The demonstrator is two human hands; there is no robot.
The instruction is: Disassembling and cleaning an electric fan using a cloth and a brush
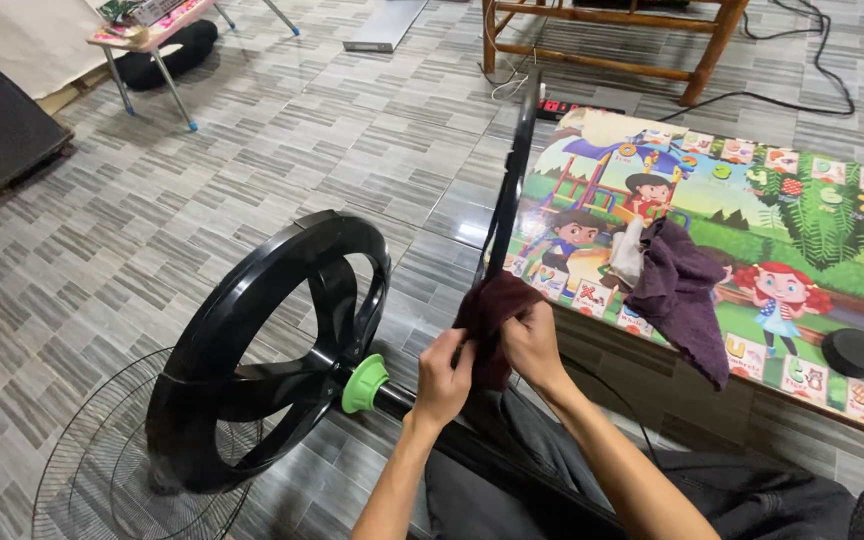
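Head view: left hand (442, 375) and right hand (530, 343) are both closed on a dark red cloth (492, 312), pressed around a thin black fan blade (512, 180). Just left of the cloth stands the round black fan base (252, 350) with its green collar (364, 384); right of the cloth a purple rag (682, 290) lies on the picture-printed table (812, 230).

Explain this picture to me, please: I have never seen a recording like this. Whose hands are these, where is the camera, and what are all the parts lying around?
The one picture comes from a camera worn on a person's head, looking down at their own bare hands. The left hand and right hand together pinch a dark red cloth around the edge of a thin black fan part that stands upright. Beside them, a round black fan base on its pole, with a green collar, lies over the person's lap. A wire fan guard lies on the tiled floor. To the right is a low table with a cartoon top; on it lie a purple cloth and a round black cap.
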